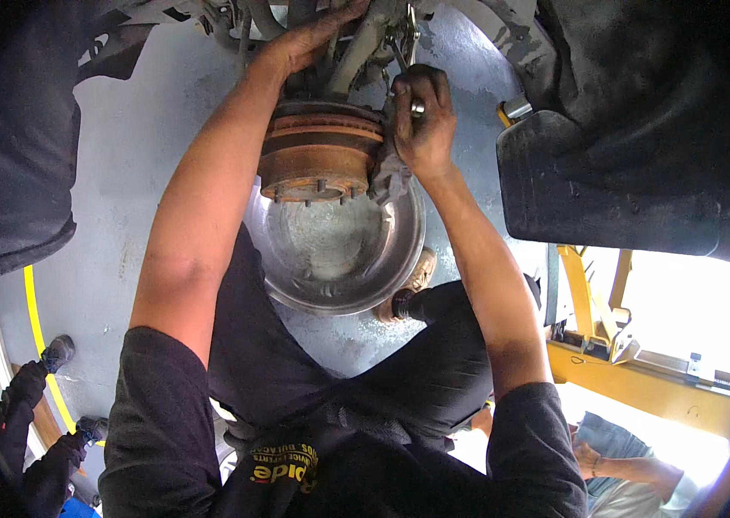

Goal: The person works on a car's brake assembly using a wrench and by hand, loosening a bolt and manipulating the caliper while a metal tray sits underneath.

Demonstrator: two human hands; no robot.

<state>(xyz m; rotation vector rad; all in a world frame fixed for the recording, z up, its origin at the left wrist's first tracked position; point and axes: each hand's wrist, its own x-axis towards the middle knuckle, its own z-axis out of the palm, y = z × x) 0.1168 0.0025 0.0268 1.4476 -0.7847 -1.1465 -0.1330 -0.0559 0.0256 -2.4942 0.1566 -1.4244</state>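
Note:
A rusty brake disc with its hub and wheel studs [317, 164] hangs in the middle, and a grey brake caliper [392, 177] sits on its right side. Beyond the disc, my left hand [317, 41] reaches up against the suspension parts, its fingers mostly hidden behind a thick bar [360, 50]. My right hand [424, 121] is closed round a metal wrench [399, 53], just above the caliper. The wrench's far end reaches in among the suspension parts; a shiny metal end [418, 109] shows at my fist. Another bright metal tool or fitting [412, 24] stands there.
Below the disc lies a round shiny metal basin [339, 298] between my legs. Dark fender liners [624, 186] hang at both sides. A yellow steel frame [641, 388] stands at right. Another person's legs [37, 388] show at lower left; a seated person [615, 466] is at lower right.

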